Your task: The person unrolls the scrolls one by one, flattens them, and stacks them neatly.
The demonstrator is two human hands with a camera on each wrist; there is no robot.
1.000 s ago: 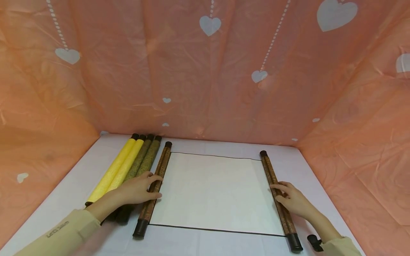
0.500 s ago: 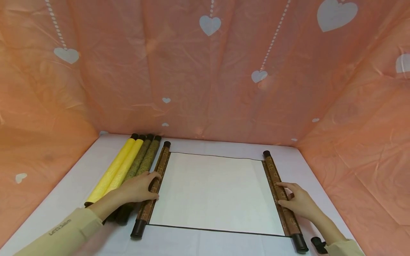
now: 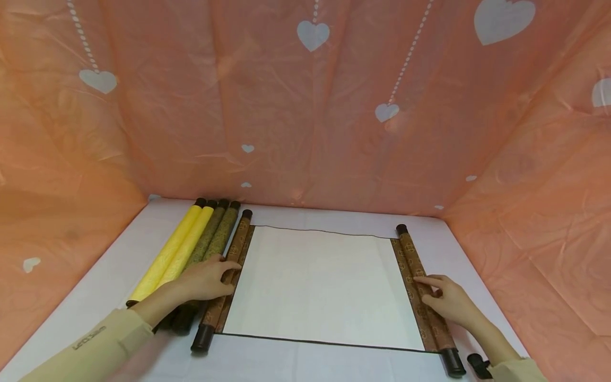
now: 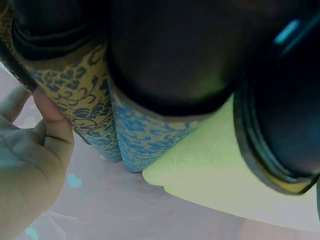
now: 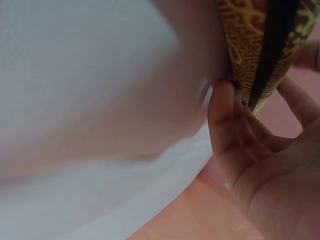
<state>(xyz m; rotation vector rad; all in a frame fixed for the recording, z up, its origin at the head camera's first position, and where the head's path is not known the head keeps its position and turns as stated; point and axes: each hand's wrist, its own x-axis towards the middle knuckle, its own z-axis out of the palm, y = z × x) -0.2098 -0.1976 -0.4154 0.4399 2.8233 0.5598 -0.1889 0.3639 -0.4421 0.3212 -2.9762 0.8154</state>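
A scroll with white paper lies unrolled across the middle of the table in the head view. Its left roller and right roller are wrapped in brown patterned cloth with black end caps. My left hand grips the left roller about midway, fingers over the top and thumb on the paper side. At the other end my right hand holds the right roller between fingers and thumb. The right wrist view shows the right hand's curled fingers beside the gold-patterned roller.
Left of the open scroll lie rolled yellow scrolls and green patterned scrolls, side by side under my left forearm. A small black object is by my right sleeve. Orange sheeting with hearts surrounds the white table.
The right roller has rolled to the right with my right hand, baring a wider brown strip beside the paper. The left roller and left hand have shifted slightly left, baring a narrow brown strip there.
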